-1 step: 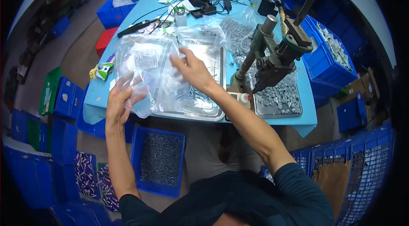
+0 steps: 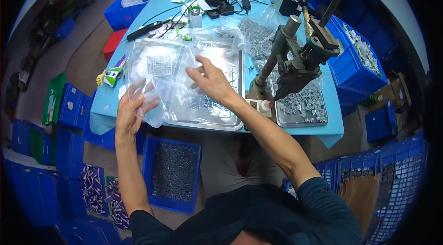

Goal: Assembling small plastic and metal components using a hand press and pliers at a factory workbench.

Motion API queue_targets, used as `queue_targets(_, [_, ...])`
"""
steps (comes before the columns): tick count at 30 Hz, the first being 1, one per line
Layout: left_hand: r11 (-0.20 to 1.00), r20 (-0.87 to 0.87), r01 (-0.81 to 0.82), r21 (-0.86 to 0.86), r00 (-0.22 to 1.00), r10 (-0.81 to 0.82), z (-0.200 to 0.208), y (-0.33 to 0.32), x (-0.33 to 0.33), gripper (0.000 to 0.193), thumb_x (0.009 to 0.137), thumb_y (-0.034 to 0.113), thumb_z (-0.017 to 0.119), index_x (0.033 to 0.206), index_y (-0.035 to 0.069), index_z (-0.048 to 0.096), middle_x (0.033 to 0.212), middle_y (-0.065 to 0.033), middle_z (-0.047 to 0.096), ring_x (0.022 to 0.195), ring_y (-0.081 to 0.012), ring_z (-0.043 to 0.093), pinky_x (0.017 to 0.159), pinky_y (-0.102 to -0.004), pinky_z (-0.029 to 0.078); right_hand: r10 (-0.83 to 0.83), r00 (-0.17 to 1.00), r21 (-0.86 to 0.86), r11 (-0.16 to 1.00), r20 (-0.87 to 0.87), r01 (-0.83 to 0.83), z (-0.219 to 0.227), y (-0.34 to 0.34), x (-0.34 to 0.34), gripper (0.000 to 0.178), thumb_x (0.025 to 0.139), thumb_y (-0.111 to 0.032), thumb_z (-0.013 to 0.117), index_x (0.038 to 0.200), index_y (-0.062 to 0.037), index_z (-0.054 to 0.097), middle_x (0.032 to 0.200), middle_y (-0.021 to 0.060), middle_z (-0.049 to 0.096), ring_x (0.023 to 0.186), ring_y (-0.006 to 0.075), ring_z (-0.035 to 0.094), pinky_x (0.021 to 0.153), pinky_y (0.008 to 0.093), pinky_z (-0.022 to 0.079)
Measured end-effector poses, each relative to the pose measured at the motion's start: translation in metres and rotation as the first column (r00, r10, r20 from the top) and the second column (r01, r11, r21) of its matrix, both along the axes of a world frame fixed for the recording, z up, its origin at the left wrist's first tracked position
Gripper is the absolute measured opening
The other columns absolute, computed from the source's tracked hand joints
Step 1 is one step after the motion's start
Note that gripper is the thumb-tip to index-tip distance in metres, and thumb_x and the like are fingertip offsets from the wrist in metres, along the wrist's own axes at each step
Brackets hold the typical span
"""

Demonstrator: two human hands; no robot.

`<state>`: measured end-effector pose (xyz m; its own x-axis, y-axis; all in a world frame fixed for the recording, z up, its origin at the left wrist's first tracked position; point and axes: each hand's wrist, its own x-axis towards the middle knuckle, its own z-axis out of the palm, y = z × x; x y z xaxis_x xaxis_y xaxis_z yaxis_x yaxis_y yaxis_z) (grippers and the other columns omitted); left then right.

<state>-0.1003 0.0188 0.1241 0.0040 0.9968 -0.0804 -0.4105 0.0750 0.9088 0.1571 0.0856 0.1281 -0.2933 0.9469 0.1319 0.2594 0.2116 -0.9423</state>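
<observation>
A clear plastic bag [image 2: 180, 83] with a white printed label hangs over the left part of a shallow metal tray [image 2: 233, 124]. My left hand [image 2: 131, 109] grips the bag's lower left side, the film bunched between thumb and fingers. Beside the bag's right edge is my right hand [image 2: 210, 79], its fingers apart and bent, with nothing seen in them. Thin metal rods [image 2: 214, 106] lie in the tray, partly hidden by the bag and my right hand.
A hand press [image 2: 300, 56] rises right of the tray, beside a smaller tray of small grey parts [image 2: 302, 106]. Behind stand a clear bag of grey parts [image 2: 254, 37] and cables. Below the table edge is a blue bin of small metal pieces [image 2: 173, 171].
My right hand has shifted slightly right, and its fingers have spread beside the bag. The bag has moved only a little; my left hand keeps its grip.
</observation>
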Motion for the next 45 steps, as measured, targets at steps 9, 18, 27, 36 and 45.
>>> queue_targets(9, [0.997, 0.004, 0.072, -0.035, 0.997, -0.072, 0.003, -0.013, 0.010, 0.055, 0.090, -0.002, 0.051, 0.143, -0.006, 0.038, 0.136, -0.0282, 0.052, 0.106, -0.0382, 0.067, 0.078, -0.0400, 0.064, -0.772, 0.464, 0.787, 0.575, 0.434, 0.221, -0.035, 0.083, 0.053, 0.087, 0.071, 0.003, 0.065, 0.148, 0.0034, 0.026, 0.146, 0.0301, 0.035, 0.132, 0.0484, 0.038, 0.105, 0.0588, 0.031])
queue_targets(18, [0.978, 0.057, 0.152, -0.140, 0.988, -0.145, -0.009, -0.039, 0.002, 0.058, 0.093, 0.002, 0.054, 0.145, -0.009, 0.031, 0.134, -0.0302, 0.053, 0.097, -0.0365, 0.070, 0.064, -0.0324, 0.066, -0.704, 0.406, 0.629, 0.707, 0.582, 0.324, -0.082, 0.137, 0.077, 0.085, 0.074, -0.007, 0.072, 0.149, -0.0061, 0.031, 0.136, 0.0188, 0.049, 0.119, 0.0404, 0.049, 0.096, 0.0539, 0.039])
queue_targets(27, [0.968, 0.106, 0.216, -0.129, 0.973, -0.203, -0.020, -0.018, 0.016, 0.053, 0.096, 0.015, 0.058, 0.143, -0.003, 0.040, 0.132, -0.0240, 0.058, 0.099, -0.0326, 0.070, 0.065, -0.0338, 0.064, -0.818, 0.516, 0.355, 0.575, 0.254, 0.737, -0.076, 0.172, 0.098, 0.030, 0.096, -0.033, 0.052, 0.101, -0.0105, 0.071, 0.102, 0.0195, 0.070, 0.095, 0.0417, 0.066, 0.081, 0.0522, 0.049])
queue_targets(36, [0.969, 0.051, 0.197, -0.152, 0.980, -0.191, -0.022, -0.001, 0.030, 0.052, 0.097, 0.013, 0.053, 0.144, -0.003, 0.037, 0.132, -0.0230, 0.057, 0.103, -0.0324, 0.068, 0.069, -0.0380, 0.064, -0.861, 0.480, 0.302, 0.508, 0.166, 0.807, -0.075, 0.179, 0.080, 0.030, 0.096, -0.033, 0.052, 0.104, -0.0089, 0.068, 0.100, 0.0187, 0.071, 0.095, 0.0411, 0.066, 0.083, 0.0509, 0.049])
queue_targets(45, [0.935, 0.069, 0.290, -0.207, 0.957, -0.282, -0.037, -0.036, 0.031, 0.055, 0.096, 0.013, 0.055, 0.145, -0.002, 0.034, 0.138, -0.0260, 0.052, 0.101, -0.0342, 0.070, 0.066, -0.0365, 0.064, -0.770, 0.542, 0.357, 0.636, 0.336, 0.684, -0.088, 0.161, 0.086, 0.032, 0.092, -0.030, 0.051, 0.101, -0.0068, 0.071, 0.101, 0.0237, 0.070, 0.097, 0.0440, 0.065, 0.084, 0.0531, 0.049])
